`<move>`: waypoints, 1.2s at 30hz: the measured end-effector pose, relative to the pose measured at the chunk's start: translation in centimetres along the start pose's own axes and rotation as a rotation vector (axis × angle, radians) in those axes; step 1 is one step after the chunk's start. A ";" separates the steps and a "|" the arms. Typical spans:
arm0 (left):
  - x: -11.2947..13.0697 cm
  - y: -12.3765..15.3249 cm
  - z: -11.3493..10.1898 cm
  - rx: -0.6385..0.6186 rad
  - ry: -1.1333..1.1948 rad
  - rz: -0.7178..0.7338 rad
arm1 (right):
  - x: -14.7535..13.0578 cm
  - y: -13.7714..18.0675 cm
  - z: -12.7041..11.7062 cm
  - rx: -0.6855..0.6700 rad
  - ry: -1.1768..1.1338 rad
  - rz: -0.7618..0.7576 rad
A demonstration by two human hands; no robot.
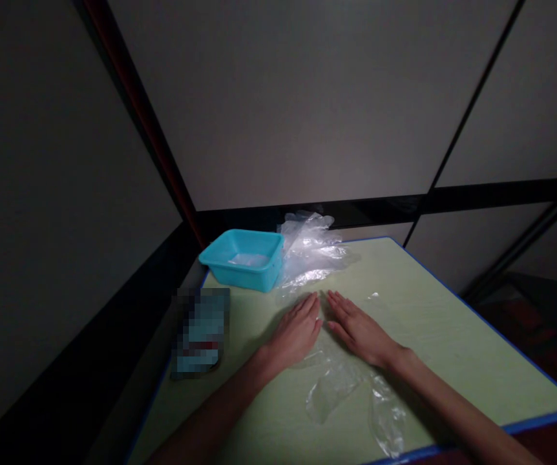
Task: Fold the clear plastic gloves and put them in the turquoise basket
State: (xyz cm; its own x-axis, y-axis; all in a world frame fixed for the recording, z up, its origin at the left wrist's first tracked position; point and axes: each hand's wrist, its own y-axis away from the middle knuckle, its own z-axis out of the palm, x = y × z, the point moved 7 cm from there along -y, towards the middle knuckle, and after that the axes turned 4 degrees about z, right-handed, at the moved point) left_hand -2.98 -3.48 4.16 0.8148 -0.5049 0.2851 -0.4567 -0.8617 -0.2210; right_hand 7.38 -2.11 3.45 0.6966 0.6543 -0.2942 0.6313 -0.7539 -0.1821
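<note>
My left hand [298, 330] lies flat, palm down, with its fingers stretched out and pointing away from me. Opposite it, my right hand [360, 330] is also flat, fingers extended, with a narrow gap between the two. Both rest on a thin, clear plastic disposable glove [339, 387] spread over the table. Crinkled parts of this glove reach toward the table's front edge, and some of it is hidden under my hands. Just beyond my fingertips is a loose pile of similar clear gloves [310, 252].
A turquoise plastic basin [244, 274] with something whitish inside stands at the back left, against the glove pile. At left lies a pixelated flat object [201, 336]. The pale green table [462, 368] has a blue edge; pale panels [298, 103] rise behind it.
</note>
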 end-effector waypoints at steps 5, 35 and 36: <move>-0.2 0.4 2.1 -0.079 -0.219 0.082 | -1.6 -0.5 1.8 -0.021 -0.006 -0.085; -1.4 -0.2 2.0 -0.193 -0.259 0.111 | 7.2 3.5 0.3 0.089 0.200 0.221; -1.5 -0.4 2.0 -0.213 -0.253 0.116 | 7.2 3.6 0.3 0.090 0.207 0.230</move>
State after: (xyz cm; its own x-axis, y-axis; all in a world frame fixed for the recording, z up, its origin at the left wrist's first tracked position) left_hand -3.34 -2.29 1.97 0.8034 -0.5949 0.0234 -0.5942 -0.8037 -0.0313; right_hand 14.51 -0.11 0.38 0.8781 0.4570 -0.1420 0.4225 -0.8797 -0.2182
